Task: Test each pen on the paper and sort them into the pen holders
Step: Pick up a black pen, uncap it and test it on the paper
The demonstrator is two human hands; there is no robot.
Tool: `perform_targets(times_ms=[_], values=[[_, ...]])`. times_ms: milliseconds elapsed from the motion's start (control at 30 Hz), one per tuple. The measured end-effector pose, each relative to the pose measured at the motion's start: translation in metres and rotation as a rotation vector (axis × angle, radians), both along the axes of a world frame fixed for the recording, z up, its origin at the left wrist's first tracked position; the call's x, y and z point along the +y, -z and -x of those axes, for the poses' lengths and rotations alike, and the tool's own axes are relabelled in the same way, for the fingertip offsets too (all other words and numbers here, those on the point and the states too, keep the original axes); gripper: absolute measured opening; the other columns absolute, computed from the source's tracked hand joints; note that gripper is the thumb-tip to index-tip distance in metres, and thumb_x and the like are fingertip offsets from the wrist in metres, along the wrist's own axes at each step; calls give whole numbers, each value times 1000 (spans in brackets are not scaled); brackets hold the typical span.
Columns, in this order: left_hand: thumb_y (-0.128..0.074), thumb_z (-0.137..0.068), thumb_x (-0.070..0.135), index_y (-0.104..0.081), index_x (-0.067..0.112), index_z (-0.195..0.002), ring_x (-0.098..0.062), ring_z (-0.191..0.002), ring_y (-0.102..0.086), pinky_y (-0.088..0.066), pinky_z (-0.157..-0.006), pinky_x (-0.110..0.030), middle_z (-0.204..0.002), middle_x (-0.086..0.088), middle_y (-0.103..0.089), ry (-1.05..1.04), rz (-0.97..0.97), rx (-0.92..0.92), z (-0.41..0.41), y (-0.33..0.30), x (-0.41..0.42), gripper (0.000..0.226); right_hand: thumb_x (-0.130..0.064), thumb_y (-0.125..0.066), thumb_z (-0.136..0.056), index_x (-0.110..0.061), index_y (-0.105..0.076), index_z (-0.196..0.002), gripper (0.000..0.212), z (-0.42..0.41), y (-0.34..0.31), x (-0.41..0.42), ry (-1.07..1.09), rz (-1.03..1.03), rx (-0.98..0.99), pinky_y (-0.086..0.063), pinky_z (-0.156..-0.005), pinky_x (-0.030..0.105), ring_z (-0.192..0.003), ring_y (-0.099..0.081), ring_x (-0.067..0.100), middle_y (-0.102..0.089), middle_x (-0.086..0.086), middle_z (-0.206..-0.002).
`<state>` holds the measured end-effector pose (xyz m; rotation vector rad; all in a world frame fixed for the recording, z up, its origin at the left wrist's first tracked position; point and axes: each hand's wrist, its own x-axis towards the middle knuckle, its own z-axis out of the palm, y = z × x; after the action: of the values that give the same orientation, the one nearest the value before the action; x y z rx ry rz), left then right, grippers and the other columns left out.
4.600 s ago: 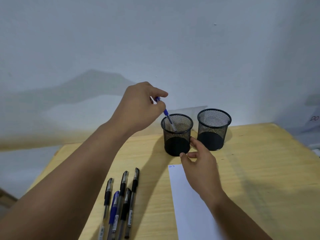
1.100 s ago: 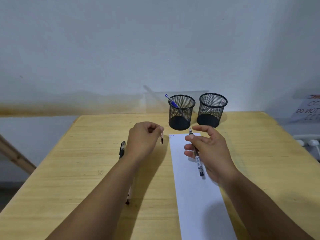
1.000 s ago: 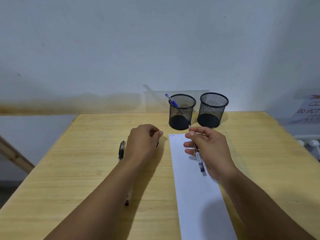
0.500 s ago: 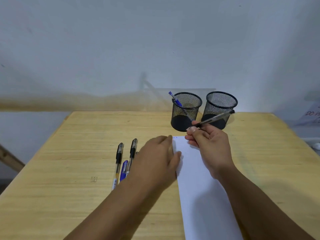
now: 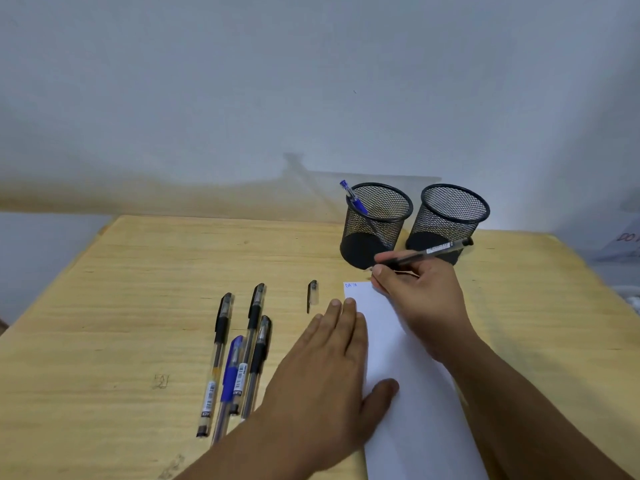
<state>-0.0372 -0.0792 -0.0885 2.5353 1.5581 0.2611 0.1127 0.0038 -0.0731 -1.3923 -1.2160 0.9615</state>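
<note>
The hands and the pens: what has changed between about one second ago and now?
The left hand let go of the cap, which now lies on the table, and moved right to press flat on the paper. The right hand turned the black pen and brought its tip to the paper's top edge. The blue pen in the left holder and the empty right holder stayed.

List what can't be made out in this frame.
- Pen tip: head view, hidden behind right hand.
- Blue marks on paper: too small to read.
- Pens beside left hand: lower ends hidden by the forearm.
</note>
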Motion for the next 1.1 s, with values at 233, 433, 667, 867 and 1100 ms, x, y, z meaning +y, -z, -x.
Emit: perform_targets(times_ms=[233, 433, 667, 867, 1100], values=[[-36, -85, 63, -61, 6, -131, -24, -129, -53, -37, -103, -37, -139, -11, -57, -32, 0, 39, 0, 15, 8, 77, -17, -75, -84, -12, -68, -91, 11, -1, 11, 4, 19, -32, -167, -60, -81, 45, -73, -74, 15, -75, 3, -78], [-37, -85, 61, -60, 5, -132, -25, -131, -51, -38, -104, -40, -140, -11, -56, -88, -79, 61, -2, 20, 6, 77, -25, -72, -85, -15, -69, -87, 11, -5, 12, 8, 40, -13, -288, -61, -75, 38, -67, -72, 8, -75, -3, -72], [-37, -85, 62, -60, 6, -132, -25, -132, -50, -31, -113, -37, -141, -11, -55, -90, -119, 68, -3, 23, 7, 77, -28, -72, -85, -18, -69, -86, 11, -4, 16, 11, 54, 11, -340, -56, -65, 20, -65, -69, 1, -73, -7, -72], [-39, -85, 61, -57, 4, -134, -27, -134, -47, -26, -107, -38, -144, -13, -51, -81, -148, 67, -2, 25, 7, 78, -28, -73, -85, -16, -69, -84, 13, -2, 19, 13, 66, -11, -395, -46, -56, 5, -64, -67, -1, -73, -7, -72], [-37, -85, 61, -59, 4, -133, -26, -132, -50, -42, -107, -45, -142, -12, -54, -86, -157, 60, -3, 26, 7, 77, -27, -73, -85, -19, -67, -84, 11, -2, 17, 11, 41, -12, -446, -42, -52, 2, -62, -61, -13, -65, -15, -66]])
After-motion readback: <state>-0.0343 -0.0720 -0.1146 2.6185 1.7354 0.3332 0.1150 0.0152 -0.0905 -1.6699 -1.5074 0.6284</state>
